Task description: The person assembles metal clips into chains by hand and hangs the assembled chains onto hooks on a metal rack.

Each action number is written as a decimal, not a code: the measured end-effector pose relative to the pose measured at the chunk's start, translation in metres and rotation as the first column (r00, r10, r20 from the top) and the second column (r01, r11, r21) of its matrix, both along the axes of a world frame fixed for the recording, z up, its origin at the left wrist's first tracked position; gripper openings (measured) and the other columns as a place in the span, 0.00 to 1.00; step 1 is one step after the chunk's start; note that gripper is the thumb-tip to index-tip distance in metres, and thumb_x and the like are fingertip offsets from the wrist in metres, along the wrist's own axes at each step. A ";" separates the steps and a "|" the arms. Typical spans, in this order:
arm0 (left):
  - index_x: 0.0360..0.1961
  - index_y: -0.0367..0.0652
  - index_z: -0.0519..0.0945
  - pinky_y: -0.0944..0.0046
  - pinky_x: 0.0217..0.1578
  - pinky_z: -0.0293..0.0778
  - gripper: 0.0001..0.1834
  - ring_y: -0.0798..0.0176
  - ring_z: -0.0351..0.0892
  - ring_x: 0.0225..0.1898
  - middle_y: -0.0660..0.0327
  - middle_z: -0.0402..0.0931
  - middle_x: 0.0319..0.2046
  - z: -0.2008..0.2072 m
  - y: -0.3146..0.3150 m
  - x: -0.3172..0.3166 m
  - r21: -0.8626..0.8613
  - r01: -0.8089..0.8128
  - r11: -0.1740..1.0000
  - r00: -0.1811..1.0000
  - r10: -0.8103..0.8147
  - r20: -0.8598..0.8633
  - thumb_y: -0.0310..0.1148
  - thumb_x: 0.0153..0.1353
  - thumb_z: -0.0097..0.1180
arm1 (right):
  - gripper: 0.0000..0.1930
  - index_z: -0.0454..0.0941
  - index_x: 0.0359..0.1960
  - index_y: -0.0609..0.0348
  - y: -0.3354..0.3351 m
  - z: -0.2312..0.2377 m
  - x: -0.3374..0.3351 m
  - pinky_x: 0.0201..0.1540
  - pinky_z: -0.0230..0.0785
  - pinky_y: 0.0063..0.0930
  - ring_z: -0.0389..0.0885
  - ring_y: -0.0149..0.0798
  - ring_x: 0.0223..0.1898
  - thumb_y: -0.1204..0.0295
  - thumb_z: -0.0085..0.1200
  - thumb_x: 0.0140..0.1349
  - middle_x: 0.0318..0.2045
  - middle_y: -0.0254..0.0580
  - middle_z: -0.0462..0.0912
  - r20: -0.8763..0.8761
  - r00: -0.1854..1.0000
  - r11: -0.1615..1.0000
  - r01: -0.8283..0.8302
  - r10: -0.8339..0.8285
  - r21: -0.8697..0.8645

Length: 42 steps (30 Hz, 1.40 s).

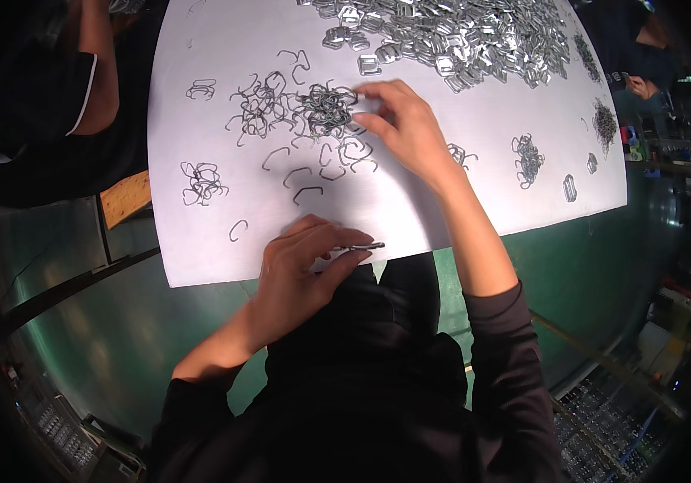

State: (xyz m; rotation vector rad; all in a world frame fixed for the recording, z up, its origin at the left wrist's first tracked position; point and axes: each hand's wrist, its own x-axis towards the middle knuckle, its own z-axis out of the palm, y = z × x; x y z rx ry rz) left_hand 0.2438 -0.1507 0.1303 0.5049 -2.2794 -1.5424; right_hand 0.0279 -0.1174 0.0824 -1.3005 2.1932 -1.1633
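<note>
At the near edge of the pale grey surface (200, 241), my left hand (301, 262) pinches a thin metal piece (359, 246) between thumb and fingers. My right hand (406, 129) reaches toward the middle, fingertips closing on a tangled clump of bent wire clips (325, 109). Loose clips (313, 173) lie scattered between my hands. A heap of shiny flat buckles (458, 36) fills the far edge. Smaller wire clumps (528, 158) sit toward the right edge. Green floor (587, 266) shows beyond the surface, and another person's arm (100, 64) rests at the left edge.
</note>
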 end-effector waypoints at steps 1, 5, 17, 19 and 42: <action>0.33 0.40 0.82 0.69 0.28 0.72 0.09 0.66 0.77 0.31 0.60 0.80 0.30 0.000 0.001 0.005 0.004 0.012 1.000 1.000 -0.012 0.022 0.20 0.48 0.63 | 0.18 0.77 0.45 0.51 -0.016 -0.001 0.004 0.43 0.70 0.36 0.77 0.43 0.39 0.65 0.61 0.51 0.40 0.44 0.77 -0.079 0.997 0.998 -0.015 0.020 0.056; 0.34 0.43 0.81 0.65 0.31 0.75 0.09 0.63 0.78 0.31 0.62 0.80 0.28 -0.007 0.009 0.010 0.071 0.059 0.996 0.998 -0.058 -0.018 0.23 0.50 0.62 | 0.15 0.78 0.42 0.55 -0.052 -0.012 -0.014 0.42 0.70 0.33 0.78 0.40 0.38 0.67 0.61 0.52 0.36 0.43 0.77 -0.279 0.936 0.966 -0.162 0.215 0.202; 0.35 0.45 0.81 0.67 0.31 0.75 0.08 0.63 0.78 0.31 0.64 0.79 0.31 -0.027 0.027 0.001 0.038 0.216 0.976 0.972 -0.212 -0.100 0.30 0.53 0.61 | 0.07 0.79 0.33 0.52 -0.024 0.013 -0.025 0.37 0.71 0.37 0.79 0.45 0.33 0.75 0.59 0.51 0.31 0.39 0.78 -0.400 0.909 0.989 -0.073 0.118 0.126; 0.36 0.45 0.81 0.67 0.31 0.75 0.09 0.63 0.78 0.31 0.63 0.79 0.31 -0.028 0.028 0.002 0.020 0.225 0.974 0.971 -0.222 -0.091 0.29 0.52 0.62 | 0.05 0.78 0.30 0.54 -0.018 0.006 -0.017 0.35 0.71 0.36 0.78 0.44 0.32 0.73 0.59 0.51 0.31 0.37 0.78 -0.307 0.895 0.938 -0.257 0.322 0.234; 0.40 0.41 0.79 0.65 0.28 0.76 0.12 0.60 0.79 0.29 0.57 0.78 0.32 -0.012 0.026 -0.004 -0.052 0.067 0.996 0.989 -0.073 -0.126 0.19 0.54 0.56 | 0.07 0.79 0.31 0.60 0.032 -0.013 0.023 0.38 0.70 0.34 0.79 0.45 0.34 0.70 0.57 0.55 0.31 0.45 0.80 -0.179 0.980 0.967 -0.034 0.081 0.254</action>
